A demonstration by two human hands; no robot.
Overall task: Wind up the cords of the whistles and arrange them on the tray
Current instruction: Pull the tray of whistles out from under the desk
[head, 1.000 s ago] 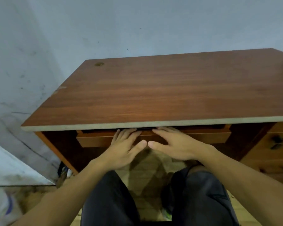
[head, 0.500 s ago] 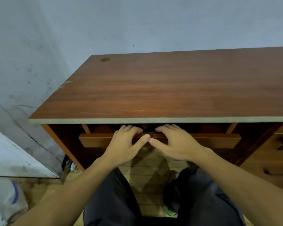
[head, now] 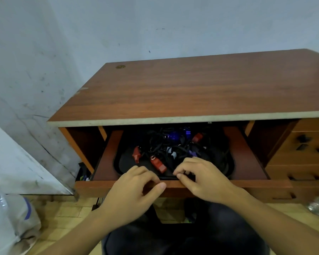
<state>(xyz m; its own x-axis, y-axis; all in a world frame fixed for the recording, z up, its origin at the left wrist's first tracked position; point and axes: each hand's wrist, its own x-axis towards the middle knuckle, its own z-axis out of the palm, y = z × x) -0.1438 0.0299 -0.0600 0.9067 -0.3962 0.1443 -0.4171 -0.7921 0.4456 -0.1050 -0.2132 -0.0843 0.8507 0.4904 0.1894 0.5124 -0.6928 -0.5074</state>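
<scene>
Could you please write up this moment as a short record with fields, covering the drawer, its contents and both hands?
drawer: wooden desk drawer, pulled out under the brown desktop
tray: black plastic tray inside the drawer
contents: red whistles and blue whistles in a heap of tangled black cords
left hand: fingers curled over the drawer's front edge
right hand: fingers curled over the same edge
task state: cords not yet wound

tray [head: 231,163] rear under desktop [head: 191,92], cords [head: 162,144] indistinct
</scene>
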